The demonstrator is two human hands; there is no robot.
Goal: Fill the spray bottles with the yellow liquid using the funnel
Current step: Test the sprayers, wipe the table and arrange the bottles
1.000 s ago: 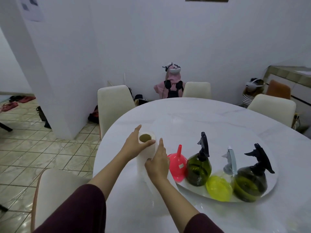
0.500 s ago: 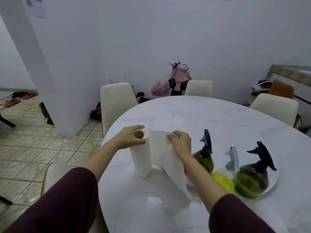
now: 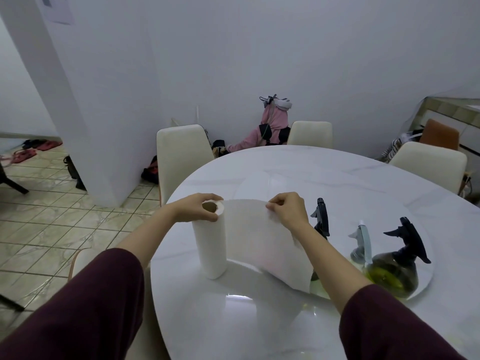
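Right now, head view: left hand (image 3: 197, 210) grips the upright paper towel roll (image 3: 211, 245) at its top; right hand (image 3: 287, 211) pinches the pulled sheet (image 3: 262, 240), stretched rightward. Spray bottles (image 3: 394, 268) sit on a tray (image 3: 430, 276) right of it, nearer the right hand. Funnel hidden. No readable labels.

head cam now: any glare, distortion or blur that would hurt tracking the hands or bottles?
Head view: glare patch on the glossy table near the front edge; strong wide-angle bending at the pillar and table rim; dim, bluish, soft light. Left hand and right hand fairly sharp; the pulled paper towel sheet hides much of one spray bottle.
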